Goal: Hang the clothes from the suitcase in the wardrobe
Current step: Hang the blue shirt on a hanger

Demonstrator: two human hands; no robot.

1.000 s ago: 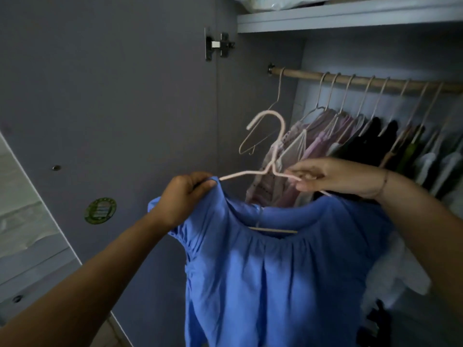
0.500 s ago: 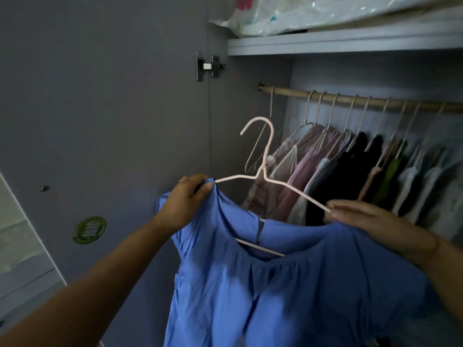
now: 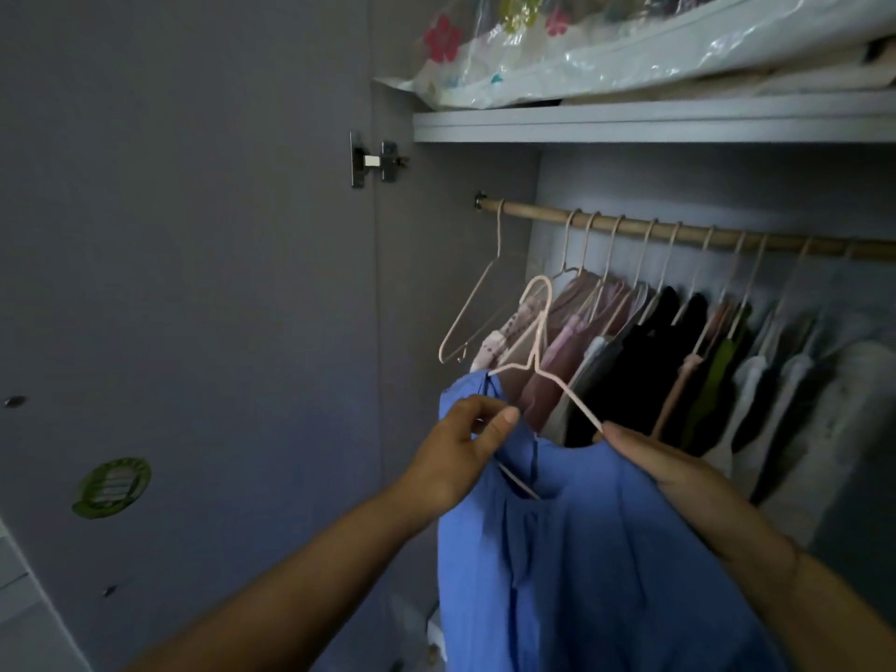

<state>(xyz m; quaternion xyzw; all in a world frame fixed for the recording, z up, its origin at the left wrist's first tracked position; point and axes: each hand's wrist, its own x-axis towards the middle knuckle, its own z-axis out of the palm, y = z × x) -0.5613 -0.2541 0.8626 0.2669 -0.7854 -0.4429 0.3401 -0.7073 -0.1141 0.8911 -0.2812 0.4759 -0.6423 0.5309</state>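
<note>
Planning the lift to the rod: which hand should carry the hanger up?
Probably the right hand: it grips the hanger arm directly, on the side under the rod. The left hand seems to pinch only the blue top at its shoulder.

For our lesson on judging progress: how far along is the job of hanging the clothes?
Done: a row of garments hangs on the rail. In hand: the blue top sits on a pink hanger, left hand pinching one shoulder, right hand gripping the other. Left: its hook is not yet on the rail; the suitcase is out of view.
</note>
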